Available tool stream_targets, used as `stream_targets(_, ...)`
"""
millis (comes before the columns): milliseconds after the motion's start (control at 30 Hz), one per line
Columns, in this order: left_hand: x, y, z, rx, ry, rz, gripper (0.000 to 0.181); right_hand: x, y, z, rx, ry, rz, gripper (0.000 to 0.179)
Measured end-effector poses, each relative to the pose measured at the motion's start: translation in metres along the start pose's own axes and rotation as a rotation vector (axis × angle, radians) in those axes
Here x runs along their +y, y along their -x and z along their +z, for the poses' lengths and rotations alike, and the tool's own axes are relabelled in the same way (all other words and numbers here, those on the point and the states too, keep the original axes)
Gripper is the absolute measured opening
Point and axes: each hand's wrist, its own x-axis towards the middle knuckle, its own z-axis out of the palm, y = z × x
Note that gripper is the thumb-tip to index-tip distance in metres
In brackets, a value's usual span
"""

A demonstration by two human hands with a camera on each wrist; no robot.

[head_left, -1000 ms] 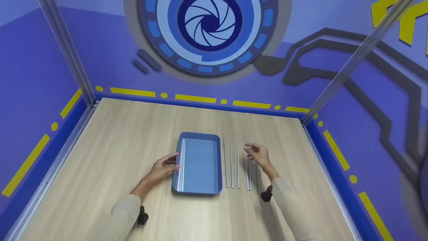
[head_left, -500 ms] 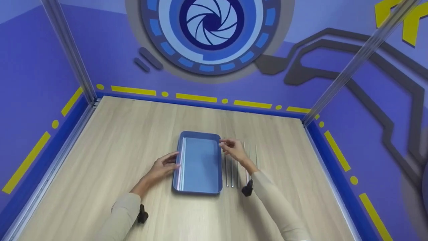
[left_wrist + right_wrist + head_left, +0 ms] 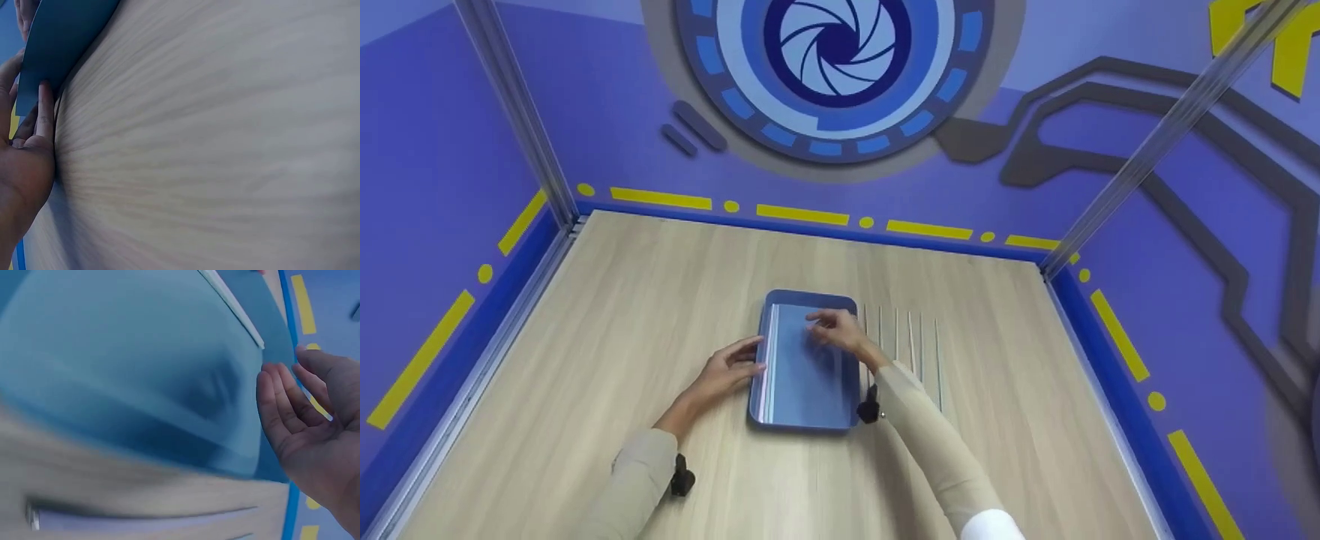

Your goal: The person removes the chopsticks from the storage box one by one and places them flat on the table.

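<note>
A blue rectangular tray (image 3: 808,397) lies on the wooden table, with several slim pale metal chopsticks (image 3: 769,367) along its left side. My left hand (image 3: 725,369) touches the tray's left wall with outstretched fingers and thumb. In the left wrist view, a straight digit (image 3: 45,109) lies against the outer wall. Over the upper part of the tray hovers my right hand (image 3: 838,331), fingers loosely bent. The right wrist view shows nothing between thumb and fingers of that hand (image 3: 320,410). One chopstick (image 3: 235,305) lies in the tray beyond it.
Several more metal chopsticks (image 3: 938,360) lie spaced apart on the table (image 3: 990,360) to the right of the tray, partly hidden by the right sleeve (image 3: 937,442). Blue-purple panels (image 3: 607,142) with metal posts enclose the table.
My right hand has moved left from the chopsticks on the table to above the tray, carrying nothing visible. The left hand stays at the tray's left wall.
</note>
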Motion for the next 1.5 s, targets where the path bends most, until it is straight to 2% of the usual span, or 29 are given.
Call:
stream_targets(367, -0.001, -0.002, 0.000, -0.003, 0.003, 0.023, 0.062, 0.004, -0.011, 0.042, -0.023, -0.092, 0.110, 0.045)
stream_targets(700, -0.005, 0.000, 0.000, -0.016, 0.024, -0.004, 0.064, -0.005, -0.015, 0.063, 0.076, 0.101, 0.069, 0.045)
stream_targets(867, -0.001, 0.000, 0.000, -0.004, -0.022, 0.004, 0.062, -0.005, -0.016, 0.064, 0.111, 0.174, 0.064, 0.040)
stream_targets(1067, 0.002, 0.000, 0.001, 0.000, -0.047, 0.015, 0.062, -0.004, -0.012, 0.055, 0.096, 0.125, 0.139, 0.038)
stream_targets(1300, -0.001, 0.001, -0.001, 0.005, -0.037, 0.029, 0.061, 0.000, -0.003, 0.044, 0.080, 0.132, 0.150, 0.036)
stream_targets(1500, -0.002, -0.001, -0.001, -0.024, -0.022, 0.054, 0.060, -0.002, 0.004, 0.043, 0.082, 0.233, 0.172, 0.037)
